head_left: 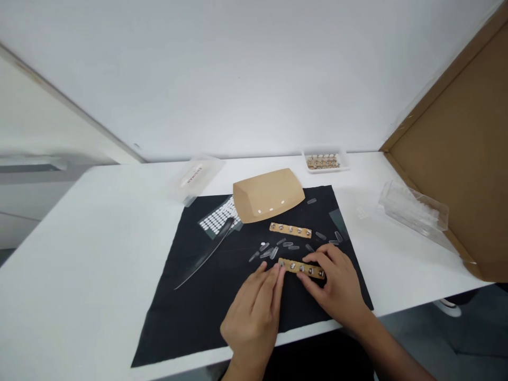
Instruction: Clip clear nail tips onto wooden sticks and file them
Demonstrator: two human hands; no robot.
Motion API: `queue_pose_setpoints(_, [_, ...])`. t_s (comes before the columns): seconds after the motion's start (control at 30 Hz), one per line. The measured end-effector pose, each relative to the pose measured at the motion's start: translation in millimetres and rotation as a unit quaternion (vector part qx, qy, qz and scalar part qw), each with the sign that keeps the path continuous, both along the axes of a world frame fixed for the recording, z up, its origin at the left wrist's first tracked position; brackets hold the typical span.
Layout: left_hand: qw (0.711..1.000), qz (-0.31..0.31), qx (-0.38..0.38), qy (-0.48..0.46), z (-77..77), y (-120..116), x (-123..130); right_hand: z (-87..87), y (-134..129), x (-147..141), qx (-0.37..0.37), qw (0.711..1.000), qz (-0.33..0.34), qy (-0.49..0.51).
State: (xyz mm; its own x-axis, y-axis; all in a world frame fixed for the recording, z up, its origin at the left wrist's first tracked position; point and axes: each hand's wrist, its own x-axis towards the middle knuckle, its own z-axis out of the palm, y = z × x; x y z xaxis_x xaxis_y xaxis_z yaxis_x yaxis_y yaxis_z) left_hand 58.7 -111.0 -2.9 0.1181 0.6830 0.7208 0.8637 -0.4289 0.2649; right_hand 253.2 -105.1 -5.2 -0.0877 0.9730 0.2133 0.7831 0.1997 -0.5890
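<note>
A tan strip [297, 268] with several small silver metal pieces along it lies on the black mat. My right hand [335, 283] grips this strip at its right part, thumb on the near edge and fingers on the far edge. At the strip's left end, my left hand [257, 301] has thumb and fingertips pinched together over a small greyish piece, too hidden to name. A second tan strip [291, 230] with similar metal pieces lies farther back. Between the strips are scattered several clear false nail tips [274, 252].
The black mat [190, 323] also bears a tan paper tray [270, 190], a sheet of white oval stickers [216, 219] and a dark curved tool [210, 254]. Behind stand a plastic bag [198, 174] and a small box [324, 163]; a clear case [415, 206] sits right, beside cardboard [456, 143].
</note>
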Motion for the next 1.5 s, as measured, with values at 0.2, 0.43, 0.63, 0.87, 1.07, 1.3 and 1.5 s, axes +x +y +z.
queue_pose_setpoints(0.2, [0.999,0.008,0.003,0.035,1.8,2,3,-0.8,-1,0,0.0,1.0,0.0,-0.008])
queue_pose_setpoints(0.43, [1.0,-0.009,0.001,0.029,3.3,5,6,-0.2,0,0,-0.008,1.0,0.002,-0.006])
queue_pose_setpoints(0.63, [0.999,-0.007,-0.018,0.032,4.0,7,7,-0.6,0,1,0.001,1.0,0.002,-0.001])
queue_pose_setpoints(0.87, [0.999,-0.008,-0.024,0.031,2.3,9,10,-4.2,0,1,0.016,1.0,0.0,-0.005])
queue_pose_setpoints(1.07, [0.999,-0.007,-0.036,0.024,3.3,12,14,-2.7,1,2,0.014,1.0,0.008,-0.01])
queue_pose_setpoints(1.3, [0.998,-0.009,-0.052,0.022,2.3,19,17,-4.6,1,1,0.01,1.0,0.011,-0.025])
queue_pose_setpoints(1.5, [0.999,-0.004,-0.05,0.018,0.1,21,18,18.0,8,26,-0.09,0.988,0.063,0.11])
